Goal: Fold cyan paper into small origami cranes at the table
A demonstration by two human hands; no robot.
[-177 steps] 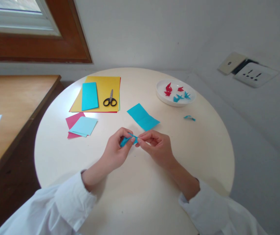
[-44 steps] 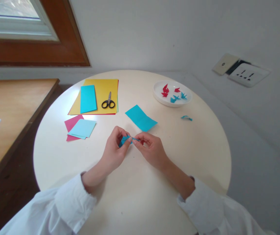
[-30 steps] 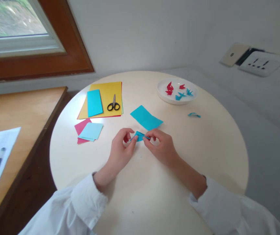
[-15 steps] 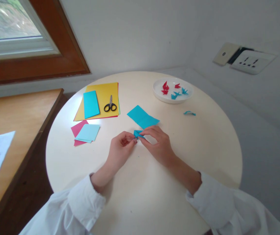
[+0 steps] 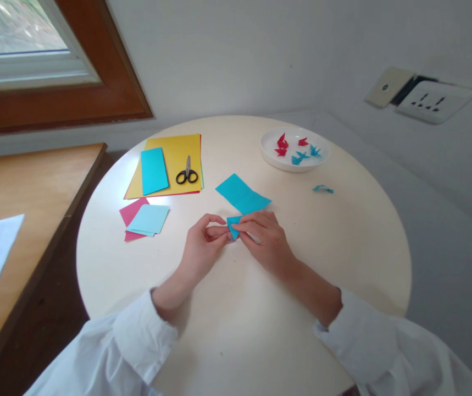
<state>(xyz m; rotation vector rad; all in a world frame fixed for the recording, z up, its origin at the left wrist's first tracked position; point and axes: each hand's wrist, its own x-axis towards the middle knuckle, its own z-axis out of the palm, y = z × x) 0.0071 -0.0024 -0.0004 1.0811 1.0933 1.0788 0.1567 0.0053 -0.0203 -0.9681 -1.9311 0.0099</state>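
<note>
A small folded piece of blue paper (image 5: 233, 224) is pinched between both hands at the middle of the round cream table (image 5: 343, 258). My left hand (image 5: 201, 252) grips its left end with curled fingers. My right hand (image 5: 267, 242) closes over its right part, fingertips pressed on the fold. A blue paper rectangle (image 5: 242, 193) lies flat just behind the hands.
Black scissors (image 5: 187, 172) and a blue strip (image 5: 154, 170) lie on yellow sheets (image 5: 178, 151) at back left. Pale blue (image 5: 149, 219) and pink squares (image 5: 131, 212) sit nearby. A white plate (image 5: 272, 157) holds several small folded figures. A blue scrap (image 5: 322, 188) lies right. A wooden desk (image 5: 25, 181) stands left.
The folded blue piece has been turned and pressed between the fingertips, from a thin strip to a small wedge. The head camera has shifted slightly; both hands stay at the table's middle.
</note>
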